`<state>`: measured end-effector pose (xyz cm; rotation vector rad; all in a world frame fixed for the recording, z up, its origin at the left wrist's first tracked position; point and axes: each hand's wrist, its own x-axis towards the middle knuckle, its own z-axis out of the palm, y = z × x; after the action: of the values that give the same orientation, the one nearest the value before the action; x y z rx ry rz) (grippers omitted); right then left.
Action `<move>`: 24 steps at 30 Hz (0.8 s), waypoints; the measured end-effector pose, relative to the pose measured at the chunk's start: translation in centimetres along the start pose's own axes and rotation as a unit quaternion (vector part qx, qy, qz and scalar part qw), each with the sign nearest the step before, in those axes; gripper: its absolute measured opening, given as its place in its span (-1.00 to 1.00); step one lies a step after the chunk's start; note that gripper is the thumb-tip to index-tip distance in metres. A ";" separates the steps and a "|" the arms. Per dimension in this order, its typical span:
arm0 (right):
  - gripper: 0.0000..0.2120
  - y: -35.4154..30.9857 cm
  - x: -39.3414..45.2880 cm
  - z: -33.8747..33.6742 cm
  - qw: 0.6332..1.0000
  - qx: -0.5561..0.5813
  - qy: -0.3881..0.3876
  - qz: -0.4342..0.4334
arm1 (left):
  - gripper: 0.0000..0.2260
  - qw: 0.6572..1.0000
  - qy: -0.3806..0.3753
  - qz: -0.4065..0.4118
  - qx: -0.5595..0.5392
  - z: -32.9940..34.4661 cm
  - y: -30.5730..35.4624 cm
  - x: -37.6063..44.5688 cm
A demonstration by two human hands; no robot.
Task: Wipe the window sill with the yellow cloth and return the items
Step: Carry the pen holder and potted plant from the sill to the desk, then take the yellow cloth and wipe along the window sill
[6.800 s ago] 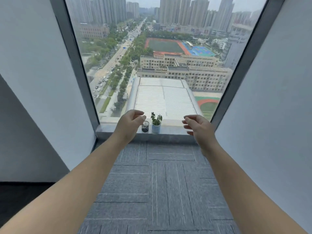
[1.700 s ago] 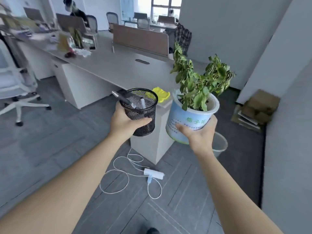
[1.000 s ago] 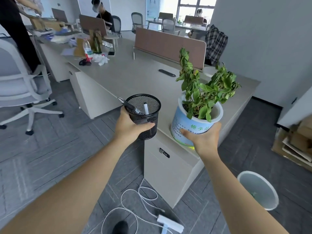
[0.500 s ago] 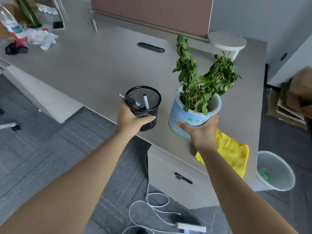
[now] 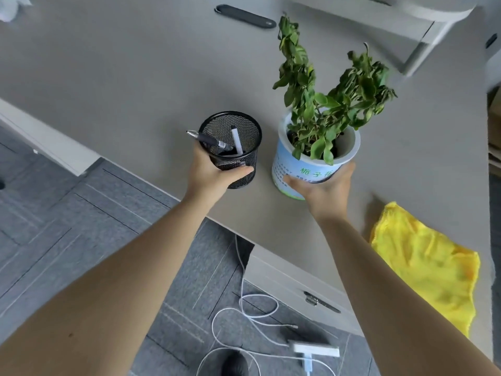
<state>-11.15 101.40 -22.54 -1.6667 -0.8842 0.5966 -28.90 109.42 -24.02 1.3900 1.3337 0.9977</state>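
Moved: both items now lower, at my worktop (image 5: 135,77).
Left hand (image 5: 214,172): grips mesh pen holder (image 5: 233,147).
Right hand (image 5: 322,188): cradles plant pot (image 5: 311,169).
Yellow cloth (image 5: 425,264): beside.

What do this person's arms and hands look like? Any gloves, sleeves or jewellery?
Both forearms are bare up to the frame's edge: no sleeves show. The left hand and right hand wear no gloves, and no rings, watch or bracelet are visible. A small dark spot marks the left forearm.
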 end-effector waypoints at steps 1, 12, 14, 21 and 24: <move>-0.23 0.0 0.0 0.1 1.000 0.003 -0.004 -0.001 | -0.24 1.000 -0.006 -0.001 -0.006 0.0 0.0 0.0; -0.22 -1.1 -3.1 -3.5 0.993 -0.084 -0.038 0.069 | -0.49 0.992 0.072 -0.060 0.090 1.1 3.0 -7.2; -0.42 -1.6 -4.4 -5.5 0.995 -0.083 -0.025 0.053 | -0.55 0.989 0.080 -0.065 0.107 1.7 3.7 -9.4; -0.72 -1.2 -8.4 -14.4 0.991 -0.116 0.014 0.064 | -0.75 0.992 -0.021 -0.074 0.102 6.7 6.9 -16.1; -0.67 -0.1 -9.0 -17.9 0.980 -0.170 0.050 0.095 | -0.74 0.988 -0.070 -0.098 0.100 10.0 7.6 -17.2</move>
<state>-2.79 83.72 -18.14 -2.0884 -0.7913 0.5039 -18.74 91.66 -18.17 1.4166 1.4624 0.6389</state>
